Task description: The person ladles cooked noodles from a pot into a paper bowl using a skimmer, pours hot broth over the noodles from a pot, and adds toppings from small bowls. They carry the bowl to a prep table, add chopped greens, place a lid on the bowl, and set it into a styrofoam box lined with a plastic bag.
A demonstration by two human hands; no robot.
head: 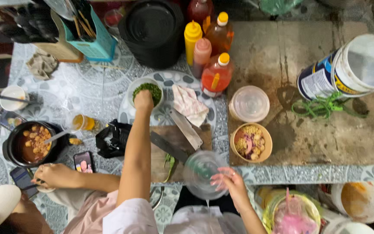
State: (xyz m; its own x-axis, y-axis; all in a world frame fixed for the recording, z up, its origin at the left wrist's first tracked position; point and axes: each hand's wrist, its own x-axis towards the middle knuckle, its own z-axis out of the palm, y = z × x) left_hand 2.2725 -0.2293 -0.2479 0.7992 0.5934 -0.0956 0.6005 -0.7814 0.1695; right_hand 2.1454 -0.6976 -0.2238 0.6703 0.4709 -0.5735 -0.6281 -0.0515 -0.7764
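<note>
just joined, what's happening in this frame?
A person is working at a tiled food-prep counter. Their left hand reaches into a white bowl of chopped greens, seemingly pinching some. Their right hand holds a clear plastic lid or container at the counter's near edge. A filled paper bowl with noodles and sliced onion sits uncovered to the right, beside a cutting board with two knives. Another person's hand rests at lower left near a black pot of stew.
</note>
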